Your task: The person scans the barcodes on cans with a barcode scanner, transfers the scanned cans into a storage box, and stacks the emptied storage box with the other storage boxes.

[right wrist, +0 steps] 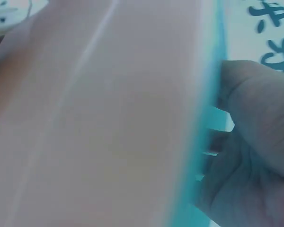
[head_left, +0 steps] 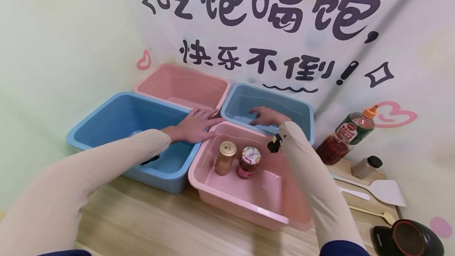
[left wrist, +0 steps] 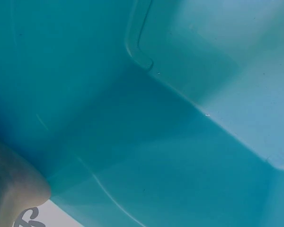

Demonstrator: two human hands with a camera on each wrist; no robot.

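Resting flat on blue bin rim [head_left: 185, 110], left hand [head_left: 193, 125], right hand [head_left: 264, 116] gripping far blue bin [head_left: 305, 110]

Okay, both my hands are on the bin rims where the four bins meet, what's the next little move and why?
Probably nudge the bins squarer together. Your left hand lies flat where the large blue bin meets the far pink bin, and your right hand grips the small blue bin rim beside the near pink bin holding two jars.
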